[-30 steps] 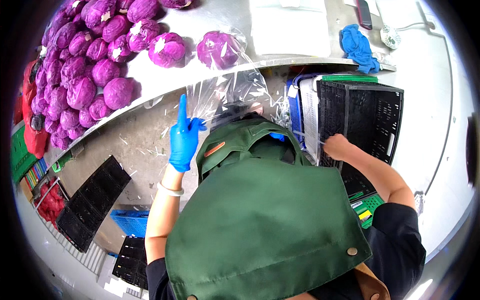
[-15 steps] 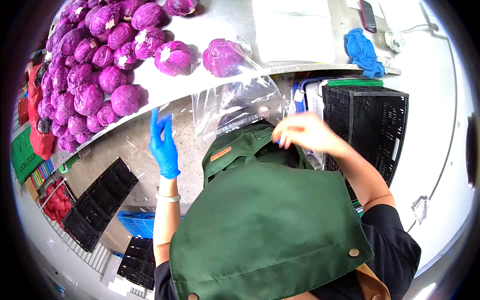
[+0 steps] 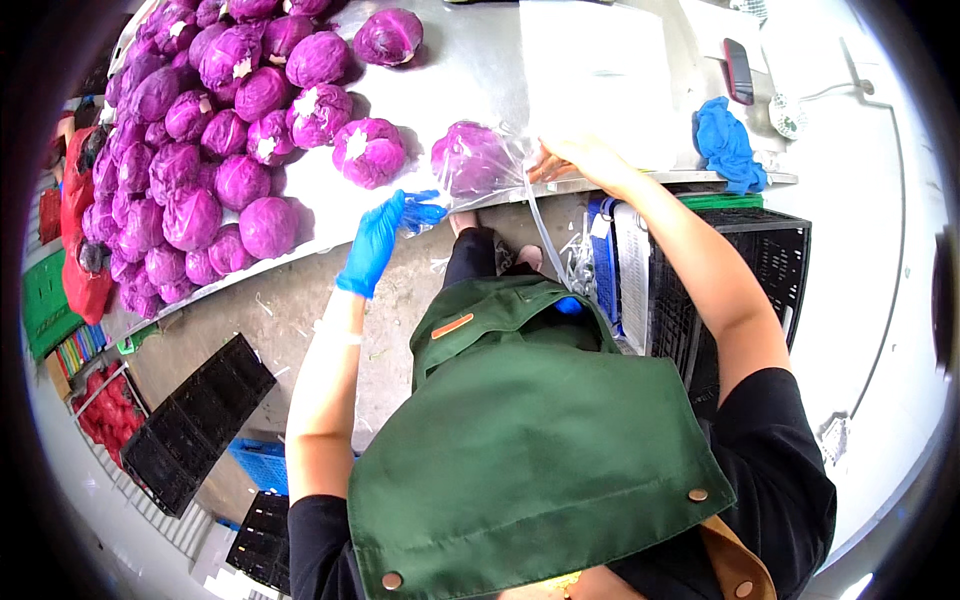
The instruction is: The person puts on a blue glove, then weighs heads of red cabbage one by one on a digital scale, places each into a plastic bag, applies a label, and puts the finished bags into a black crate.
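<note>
Head cam: bare right hand (image 3: 585, 158), which was up by the apron half a sec before, had reached to pinch the clear bag (image 3: 505, 160) round a red cabbage (image 3: 470, 158) at the table (image 3: 470, 70) edge; gloved left hand (image 3: 385, 235), fingers loosely open, had dropped beside it. Bagging was underway.

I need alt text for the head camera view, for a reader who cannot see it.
Seen from above, a person in a green apron stands at a metal table, the bare right hand and blue-gloved left hand at a red cabbage in a clear plastic bag. More red cabbages are piled on the left.
</note>
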`<state>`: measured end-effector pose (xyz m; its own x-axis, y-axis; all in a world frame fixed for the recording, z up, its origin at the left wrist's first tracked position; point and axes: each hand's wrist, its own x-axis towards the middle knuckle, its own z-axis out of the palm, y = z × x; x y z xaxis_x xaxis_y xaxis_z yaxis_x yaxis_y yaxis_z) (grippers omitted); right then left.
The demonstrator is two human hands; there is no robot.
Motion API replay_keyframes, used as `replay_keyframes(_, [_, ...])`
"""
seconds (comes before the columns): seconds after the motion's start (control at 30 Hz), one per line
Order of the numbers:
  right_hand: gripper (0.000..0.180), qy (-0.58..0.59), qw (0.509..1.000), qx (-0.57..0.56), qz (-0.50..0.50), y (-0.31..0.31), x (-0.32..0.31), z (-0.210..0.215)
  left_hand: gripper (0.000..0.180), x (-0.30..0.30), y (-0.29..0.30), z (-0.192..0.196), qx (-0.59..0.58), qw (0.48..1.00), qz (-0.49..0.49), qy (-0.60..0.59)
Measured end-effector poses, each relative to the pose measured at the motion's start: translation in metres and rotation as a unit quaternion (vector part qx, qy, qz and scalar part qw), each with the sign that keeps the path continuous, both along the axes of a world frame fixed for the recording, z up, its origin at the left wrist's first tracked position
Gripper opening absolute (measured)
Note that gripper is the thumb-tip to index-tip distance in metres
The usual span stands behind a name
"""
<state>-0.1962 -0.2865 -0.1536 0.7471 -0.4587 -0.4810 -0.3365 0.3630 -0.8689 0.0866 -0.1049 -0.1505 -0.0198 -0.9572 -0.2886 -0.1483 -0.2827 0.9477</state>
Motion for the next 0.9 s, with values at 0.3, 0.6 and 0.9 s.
replay_keyframes(0.3, [0.013,0.139,0.794,-0.526,-0.270,0.022,0.025,0.043,0.051,0.002,-0.018,-0.059,0.211,0.877,0.213,0.374])
replay_keyframes(0.6, [0.085,0.087,0.829,-0.514,0.205,0.005,0.089,-0.010,0.023,0.004,0.004,-0.078,0.253,0.925,0.271,0.082])
replay_keyframes(0.9, [0.101,0.030,0.955,-0.279,0.097,-0.017,0.075,-0.036,0.068,-0.029,-0.098,-0.054,0.038,0.998,0.046,-0.037])
